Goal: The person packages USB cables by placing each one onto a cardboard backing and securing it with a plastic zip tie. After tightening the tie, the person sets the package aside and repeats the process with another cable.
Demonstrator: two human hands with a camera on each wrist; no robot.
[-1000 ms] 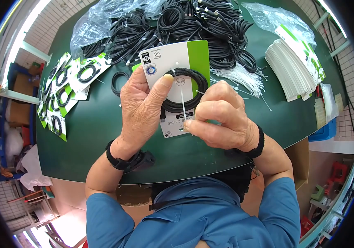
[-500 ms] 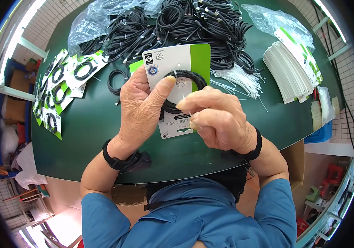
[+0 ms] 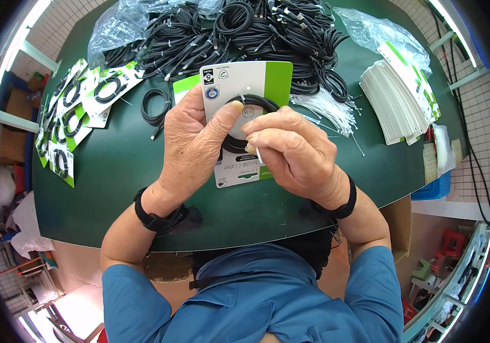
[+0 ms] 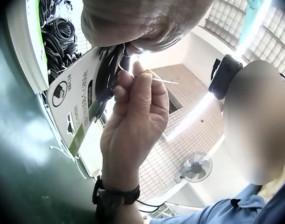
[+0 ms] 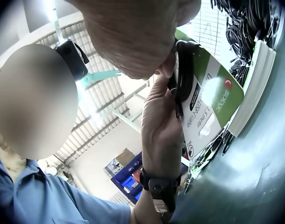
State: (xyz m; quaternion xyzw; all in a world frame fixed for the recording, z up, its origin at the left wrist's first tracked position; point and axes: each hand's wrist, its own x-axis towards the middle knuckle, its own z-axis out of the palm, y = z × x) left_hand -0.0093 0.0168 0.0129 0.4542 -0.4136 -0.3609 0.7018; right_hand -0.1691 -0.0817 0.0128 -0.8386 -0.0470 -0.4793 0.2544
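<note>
In the head view my left hand grips a white and green packaging card, its thumb pressing a coiled black cable against the card's face. The print on the card reads USB-C cable. Thumb and fingers of my right hand pinch a thin white cable tie in front of the coil and hide part of it. From the left wrist, the tie's tail sticks out past the pinching fingers. The right wrist view shows the coil lying along the card.
Carded cables lie in a heap on the left, with a loose coil near them. Black cables pile up at the back. White cable ties and a stack of cards sit to the right on the green table.
The long tie tail that stretched down across the card is now mostly hidden by my right hand, which has moved up closer to the coil. My left hand keeps its grip.
</note>
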